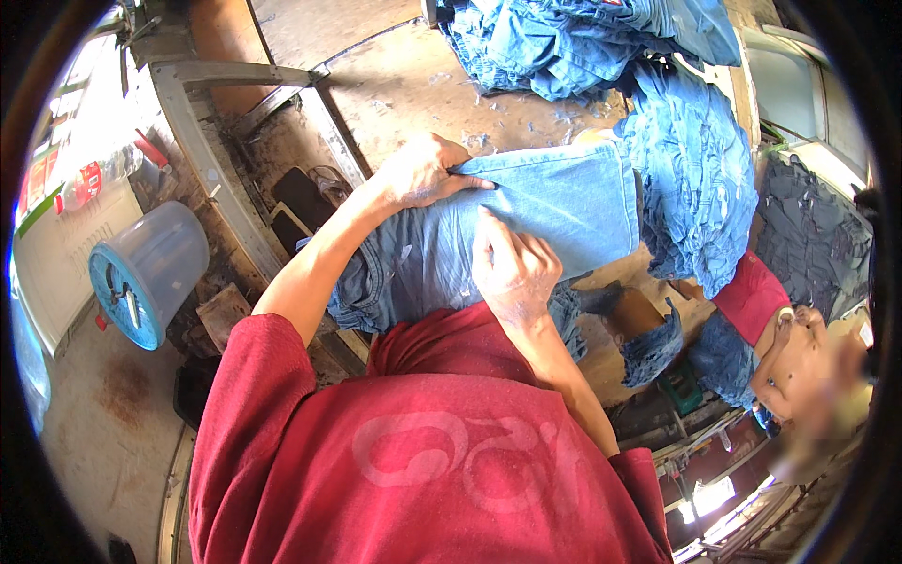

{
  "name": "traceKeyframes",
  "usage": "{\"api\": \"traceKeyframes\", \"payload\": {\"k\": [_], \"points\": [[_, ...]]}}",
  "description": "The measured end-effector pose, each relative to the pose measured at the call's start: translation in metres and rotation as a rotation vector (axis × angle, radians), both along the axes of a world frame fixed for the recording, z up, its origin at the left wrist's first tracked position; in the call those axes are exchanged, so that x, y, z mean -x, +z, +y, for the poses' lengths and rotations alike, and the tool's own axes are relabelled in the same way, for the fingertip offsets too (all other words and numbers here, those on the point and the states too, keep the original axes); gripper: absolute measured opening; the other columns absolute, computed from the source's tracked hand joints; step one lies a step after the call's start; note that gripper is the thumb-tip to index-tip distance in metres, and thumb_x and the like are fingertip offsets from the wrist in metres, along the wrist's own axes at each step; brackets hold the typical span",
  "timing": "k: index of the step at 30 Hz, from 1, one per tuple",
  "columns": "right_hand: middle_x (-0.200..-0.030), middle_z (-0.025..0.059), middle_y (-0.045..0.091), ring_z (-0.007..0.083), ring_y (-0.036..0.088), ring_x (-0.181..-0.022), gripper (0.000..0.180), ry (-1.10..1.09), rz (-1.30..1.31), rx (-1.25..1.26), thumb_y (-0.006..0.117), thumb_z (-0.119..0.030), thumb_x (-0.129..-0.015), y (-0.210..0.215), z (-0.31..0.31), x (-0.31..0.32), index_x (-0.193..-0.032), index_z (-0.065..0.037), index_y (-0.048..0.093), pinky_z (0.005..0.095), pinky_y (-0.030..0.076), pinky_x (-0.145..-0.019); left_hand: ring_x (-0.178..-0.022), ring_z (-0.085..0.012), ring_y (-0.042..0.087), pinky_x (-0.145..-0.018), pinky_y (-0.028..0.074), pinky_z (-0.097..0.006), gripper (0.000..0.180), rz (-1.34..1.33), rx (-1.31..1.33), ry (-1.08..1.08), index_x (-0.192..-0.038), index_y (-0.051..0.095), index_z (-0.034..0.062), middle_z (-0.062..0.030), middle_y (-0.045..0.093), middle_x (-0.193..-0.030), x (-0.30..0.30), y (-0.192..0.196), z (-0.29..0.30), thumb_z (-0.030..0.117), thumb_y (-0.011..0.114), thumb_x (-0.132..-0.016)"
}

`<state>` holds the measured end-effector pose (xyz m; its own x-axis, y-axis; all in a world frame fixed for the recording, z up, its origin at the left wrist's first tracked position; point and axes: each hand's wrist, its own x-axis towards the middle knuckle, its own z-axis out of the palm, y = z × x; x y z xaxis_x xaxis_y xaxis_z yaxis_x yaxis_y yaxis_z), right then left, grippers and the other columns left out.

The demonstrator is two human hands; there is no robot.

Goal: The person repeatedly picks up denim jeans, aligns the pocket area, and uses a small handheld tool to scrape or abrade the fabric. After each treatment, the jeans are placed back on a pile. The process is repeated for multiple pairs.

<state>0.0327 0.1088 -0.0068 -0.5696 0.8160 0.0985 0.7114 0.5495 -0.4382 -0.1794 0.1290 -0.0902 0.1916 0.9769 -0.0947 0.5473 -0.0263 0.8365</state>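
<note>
A light-blue pair of jeans lies across my lap, one leg spread flat to the right and the darker waist part bunched to the left. At the leg's upper left edge, my left hand is closed on the denim, its thumb on top of the cloth. My right hand rests just below it, fingers curled and thumb and forefinger pinching the denim near a crease. The undersides of both grips are hidden.
Piles of blue denim and crumpled denim lie ahead and right, with thread scraps on the board. A clear bucket and a plastic bottle are left. Another person sits at right near dark garments.
</note>
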Motion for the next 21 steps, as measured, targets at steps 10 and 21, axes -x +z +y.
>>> {"api": "traceKeyframes", "payload": {"k": [10, 21], "points": [[-0.062, 0.0026, 0.062, 0.0203, 0.059, -0.052, 0.025, 0.059, -0.076, 0.015, 0.077, -0.007, -0.085, 0.014, -0.023, -0.025, -0.110, -0.009, 0.079, 0.0344, 0.047, -0.057, -0.066, -0.0357, 0.067, -0.066, 0.053, -0.044, 0.056, 0.014, 0.062, 0.022, -0.072, 0.068, -0.0006, -0.0184, 0.066, -0.069, -0.001, 0.002, 0.000, 0.052, 0.083, -0.085], [-0.066, 0.0049, 0.066, 0.0226, 0.062, -0.053, 0.022, 0.025, 0.063, 0.021, 0.079, -0.002, -0.083, 0.014, -0.047, -0.054, -0.105, -0.005, 0.078, 0.0351, 0.050, -0.055, -0.062, -0.0346, 0.066, -0.063, 0.052, -0.043, 0.055, 0.080, 0.010, 0.048, -0.071, 0.069, 0.0011, -0.0170, 0.065, -0.067, -0.004, -0.001, -0.002, 0.053, 0.083, -0.085]]}}
